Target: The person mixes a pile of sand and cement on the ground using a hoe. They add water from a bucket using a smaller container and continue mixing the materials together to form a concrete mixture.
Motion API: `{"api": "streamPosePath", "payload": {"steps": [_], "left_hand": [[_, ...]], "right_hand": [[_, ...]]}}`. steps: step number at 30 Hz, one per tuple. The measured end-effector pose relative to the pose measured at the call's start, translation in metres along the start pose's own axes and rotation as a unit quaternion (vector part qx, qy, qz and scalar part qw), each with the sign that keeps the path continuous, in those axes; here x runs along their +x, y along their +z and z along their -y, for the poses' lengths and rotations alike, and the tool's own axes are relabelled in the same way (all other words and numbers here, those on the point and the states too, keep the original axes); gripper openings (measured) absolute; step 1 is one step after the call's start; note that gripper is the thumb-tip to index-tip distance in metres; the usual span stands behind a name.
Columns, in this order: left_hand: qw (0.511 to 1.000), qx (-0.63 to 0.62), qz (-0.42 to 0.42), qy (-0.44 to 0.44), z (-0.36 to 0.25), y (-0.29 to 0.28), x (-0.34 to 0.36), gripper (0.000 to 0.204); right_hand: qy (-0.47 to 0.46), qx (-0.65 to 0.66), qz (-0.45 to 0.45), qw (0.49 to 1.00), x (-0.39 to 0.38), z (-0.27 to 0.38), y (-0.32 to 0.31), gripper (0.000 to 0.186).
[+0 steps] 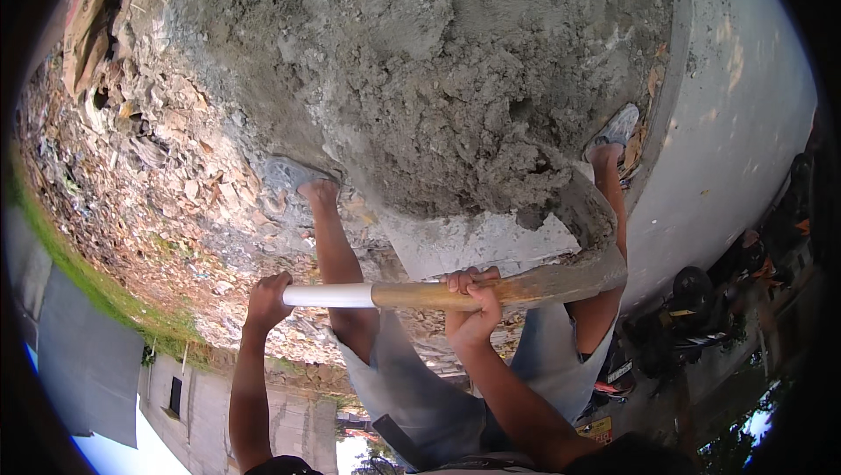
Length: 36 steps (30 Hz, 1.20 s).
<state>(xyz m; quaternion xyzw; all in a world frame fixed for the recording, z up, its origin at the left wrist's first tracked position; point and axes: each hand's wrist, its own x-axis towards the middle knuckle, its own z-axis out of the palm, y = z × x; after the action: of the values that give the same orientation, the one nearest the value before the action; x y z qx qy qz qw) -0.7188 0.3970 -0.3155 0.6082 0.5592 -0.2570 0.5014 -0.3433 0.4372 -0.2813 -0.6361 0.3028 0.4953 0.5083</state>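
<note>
A long-handled hoe (pixel 412 295) lies across in front of my legs, its handle white at the left end and wooden further along. My left hand (pixel 270 301) is closed round the white end. Further right, my right hand (pixel 474 304) wraps the wooden part. The wide blade (pixel 596 216) stands crosswise at the right end, smeared with grey mortar, beside the near right edge of a large heap of wet mortar (pixel 412 81). The heap is lumpy and spreads ahead of me between my feet.
My feet, coated grey, stand at the heap's left and right edges. A pale flat slab (pixel 464 243) shows under its near side. Rubble and dry leaves (pixel 175 177) cover the left ground. A pale wall (pixel 736 107) borders the right, with parked motorcycles (pixel 692 300) nearby.
</note>
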Motion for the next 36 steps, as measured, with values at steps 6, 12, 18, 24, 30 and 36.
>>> {"api": "streamPosePath", "payload": {"steps": [6,12,18,24,30,36], "left_hand": [[0.994,0.018,0.004,-0.103,-0.069,0.027,-0.098,0.023],[0.955,-0.192,0.004,-0.225,-0.285,0.074,-0.011,0.039],[0.967,-0.232,-0.035,-0.098,-0.327,0.065,0.134,0.038],[0.938,-0.263,-0.223,-0.032,-0.358,0.074,0.211,0.035],[0.922,-0.293,-0.084,-0.239,-0.335,0.139,0.060,0.041],[0.912,-0.305,0.084,-0.260,-0.324,0.188,-0.054,0.037]], "right_hand": [[0.169,0.001,0.037,0.985,0.072,-0.005,0.004,0.019],[0.097,-0.283,0.044,0.953,0.196,0.096,0.110,0.013],[-0.061,-0.318,0.075,0.943,0.271,0.195,0.186,0.010],[-0.166,-0.239,0.314,0.904,0.219,0.282,0.236,0.013],[0.015,-0.368,0.103,0.924,0.257,0.103,0.135,0.011],[0.083,-0.315,0.030,0.945,0.174,0.098,0.010,0.011]]}}
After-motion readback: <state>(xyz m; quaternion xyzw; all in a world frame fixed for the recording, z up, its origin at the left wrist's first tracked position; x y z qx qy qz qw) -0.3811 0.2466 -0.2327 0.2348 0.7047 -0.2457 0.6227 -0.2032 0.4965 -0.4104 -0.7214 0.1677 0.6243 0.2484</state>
